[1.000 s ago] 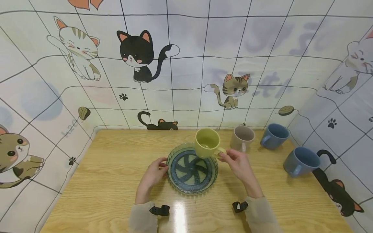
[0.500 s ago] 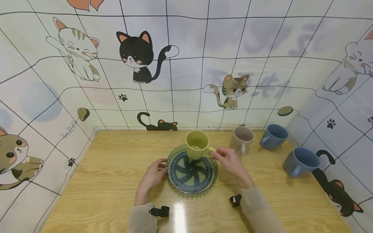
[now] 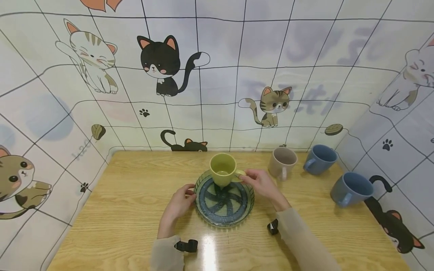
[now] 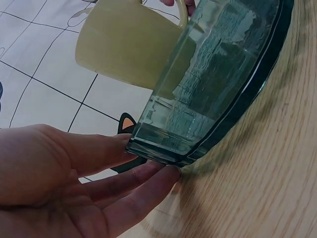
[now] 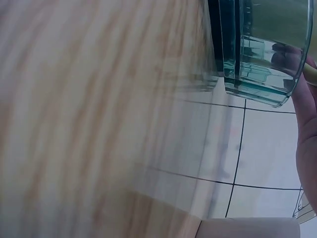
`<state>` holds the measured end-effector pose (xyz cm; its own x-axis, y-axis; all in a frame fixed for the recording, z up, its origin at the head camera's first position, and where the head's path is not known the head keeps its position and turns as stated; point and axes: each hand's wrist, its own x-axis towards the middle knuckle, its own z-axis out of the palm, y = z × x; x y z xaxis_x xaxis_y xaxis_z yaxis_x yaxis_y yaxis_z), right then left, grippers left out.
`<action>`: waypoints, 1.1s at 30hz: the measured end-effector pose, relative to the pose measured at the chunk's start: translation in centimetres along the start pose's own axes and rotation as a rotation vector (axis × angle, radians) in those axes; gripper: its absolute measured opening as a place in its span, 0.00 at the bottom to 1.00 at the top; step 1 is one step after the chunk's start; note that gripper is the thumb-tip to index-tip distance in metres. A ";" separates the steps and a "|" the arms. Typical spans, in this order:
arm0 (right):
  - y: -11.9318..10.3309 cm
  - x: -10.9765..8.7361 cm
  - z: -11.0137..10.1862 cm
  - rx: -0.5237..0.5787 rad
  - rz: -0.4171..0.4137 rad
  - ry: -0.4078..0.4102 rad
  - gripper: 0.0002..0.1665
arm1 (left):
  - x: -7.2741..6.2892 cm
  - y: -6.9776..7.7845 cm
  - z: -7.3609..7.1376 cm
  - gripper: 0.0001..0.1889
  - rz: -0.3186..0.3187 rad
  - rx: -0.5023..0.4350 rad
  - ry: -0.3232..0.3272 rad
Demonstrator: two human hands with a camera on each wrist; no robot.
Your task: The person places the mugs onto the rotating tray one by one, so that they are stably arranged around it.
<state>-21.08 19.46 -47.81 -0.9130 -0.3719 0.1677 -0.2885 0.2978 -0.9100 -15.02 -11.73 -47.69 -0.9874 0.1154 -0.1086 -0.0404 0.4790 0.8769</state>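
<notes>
A yellow-green mug [image 3: 220, 173] stands upright over the far part of a round glass dish [image 3: 222, 209] with a blue swirl pattern. Thumb and fingers of my right hand [image 3: 263, 183] pinch the mug's handle from the right. My left hand [image 3: 181, 199] is at the dish's left side. In the left wrist view its thumb lies at the rim of the thick glass wall [image 4: 213, 74] and its fingertips press lower on the side, with the mug [image 4: 129, 44] just above and behind. In the right wrist view, the right hand [image 5: 307, 144] shows only partly, at the right edge.
Along the right back stand a grey-beige mug [image 3: 282, 162] and a blue mug [image 3: 320, 159]. Another blue mug [image 3: 350, 188] sits nearer on the right. A cat-print backdrop [image 3: 217, 75] rises behind the wooden table [image 3: 122, 210].
My right hand has carried the yellow-green mug leftward and slightly down, over the far middle of the dish. The left hand stays at the dish's left edge.
</notes>
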 end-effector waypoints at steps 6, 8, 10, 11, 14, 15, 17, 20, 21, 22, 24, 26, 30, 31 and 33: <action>0.4 0.6 -0.2 -0.033 -0.018 -0.028 0.10 | 0.0 -0.1 0.0 0.20 0.006 0.003 0.000; 0.6 0.8 -0.3 -0.040 -0.014 -0.039 0.10 | -0.1 -0.2 0.0 0.20 0.000 -0.001 -0.003; 0.7 1.0 -0.3 -0.032 -0.014 -0.058 0.11 | -0.2 -0.3 0.0 0.20 -0.002 0.004 -0.004; 0.8 1.0 -0.4 -0.026 -0.010 -0.067 0.12 | -0.2 -0.3 0.0 0.20 -0.003 0.008 -0.004; 1.0 1.2 -0.5 0.005 0.002 -0.088 0.14 | -0.2 -0.4 0.0 0.21 0.007 0.022 -0.005; 1.1 1.3 -0.6 0.014 0.004 -0.091 0.14 | -0.2 -0.3 0.1 0.21 0.011 0.025 -0.004; 1.2 1.4 -0.7 0.025 0.008 -0.091 0.14 | -0.1 -0.3 0.1 0.21 0.015 0.028 -0.002; 1.4 1.7 -0.8 0.036 0.005 -0.092 0.14 | 0.0 -0.2 0.1 0.21 0.013 0.031 -0.004; 1.4 1.7 -0.8 0.034 0.004 -0.092 0.14 | 0.0 -0.1 0.1 0.20 0.013 0.034 -0.003; 1.4 1.8 -0.8 0.036 0.004 -0.092 0.15 | -0.1 0.0 0.1 0.20 0.013 0.037 -0.004; 1.4 1.9 -0.9 0.045 0.003 -0.094 0.16 | -0.1 0.1 0.1 0.20 0.008 0.038 -0.007; 1.5 2.0 -1.0 0.051 0.001 -0.089 0.17 | 0.0 0.1 0.1 0.20 0.007 0.043 -0.009; 1.7 2.1 -1.1 0.048 -0.029 -0.071 0.17 | 0.1 0.2 0.0 0.19 0.011 0.036 -0.012; 1.7 2.0 -1.1 0.049 -0.038 -0.073 0.17 | 0.0 0.1 0.1 0.19 0.009 0.033 -0.015; 1.9 1.9 -1.0 0.044 -0.043 -0.077 0.16 | 0.0 -0.1 0.1 0.19 0.004 0.028 -0.024</action>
<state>-23.69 20.20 -48.87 -0.8745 -0.4509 0.1788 -0.3125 0.2417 -0.9187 -14.95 -11.67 -47.82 -0.9836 0.1377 -0.1168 -0.0322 0.5026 0.8639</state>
